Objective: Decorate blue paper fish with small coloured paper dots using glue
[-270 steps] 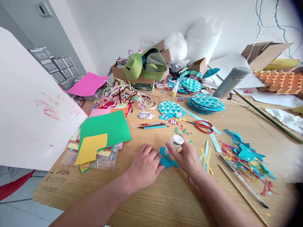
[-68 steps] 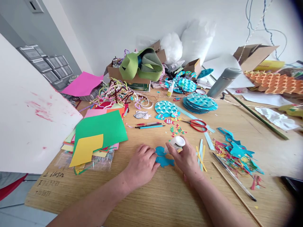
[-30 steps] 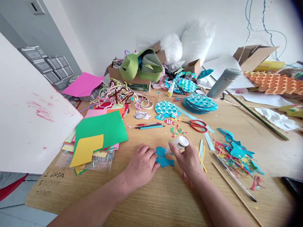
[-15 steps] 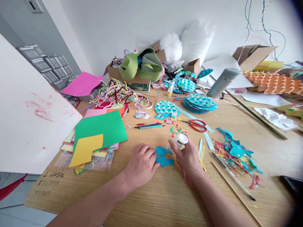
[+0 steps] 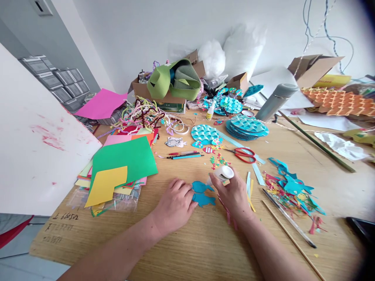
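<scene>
Two blue paper fish cutouts lie together on the wooden table in front of me. My left hand rests on the table and holds their left edge down, with curved fingers and the thumb touching the paper. In my right hand is a white glue bottle, tilted with its base up and its nozzle end low by the right side of the upper fish. My fingers hide part of the bottle and its tip. Tiny coloured paper bits lie just beyond it.
Red-handled scissors, pens and a woven blue paper disc lie farther back. Coloured paper sheets are stacked at left. Paper scraps, a clear pen and a wooden stick lie at right. A grey flask stands behind.
Hardly anything differs. The glue bottle in my right hand has shifted very slightly; my left hand stays on the blue paper fish.
</scene>
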The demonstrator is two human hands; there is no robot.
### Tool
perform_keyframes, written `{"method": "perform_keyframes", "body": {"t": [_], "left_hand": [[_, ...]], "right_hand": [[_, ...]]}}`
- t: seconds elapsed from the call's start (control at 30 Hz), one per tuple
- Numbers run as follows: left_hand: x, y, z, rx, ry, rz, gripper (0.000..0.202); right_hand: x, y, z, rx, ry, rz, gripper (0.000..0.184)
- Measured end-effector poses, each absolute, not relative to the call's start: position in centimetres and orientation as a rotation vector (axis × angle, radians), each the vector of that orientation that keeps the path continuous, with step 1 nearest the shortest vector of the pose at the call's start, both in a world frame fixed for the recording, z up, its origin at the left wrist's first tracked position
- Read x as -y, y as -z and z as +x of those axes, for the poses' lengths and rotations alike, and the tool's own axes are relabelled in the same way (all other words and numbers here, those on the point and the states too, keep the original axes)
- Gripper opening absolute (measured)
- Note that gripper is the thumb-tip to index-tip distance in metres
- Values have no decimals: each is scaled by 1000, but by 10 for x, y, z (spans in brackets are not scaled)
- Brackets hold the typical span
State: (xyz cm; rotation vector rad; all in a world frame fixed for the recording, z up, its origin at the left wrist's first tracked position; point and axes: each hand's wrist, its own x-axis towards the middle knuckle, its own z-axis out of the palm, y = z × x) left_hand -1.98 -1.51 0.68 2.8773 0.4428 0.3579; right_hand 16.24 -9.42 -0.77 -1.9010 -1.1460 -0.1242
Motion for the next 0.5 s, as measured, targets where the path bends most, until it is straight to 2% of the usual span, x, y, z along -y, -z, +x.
{"method": "perform_keyframes", "body": {"t": [0.5], "left_hand": [[16,-8,-20,-448,-361,2875,23]], "right_hand": [[95,7,161,1158,110,-1908,31]]}}
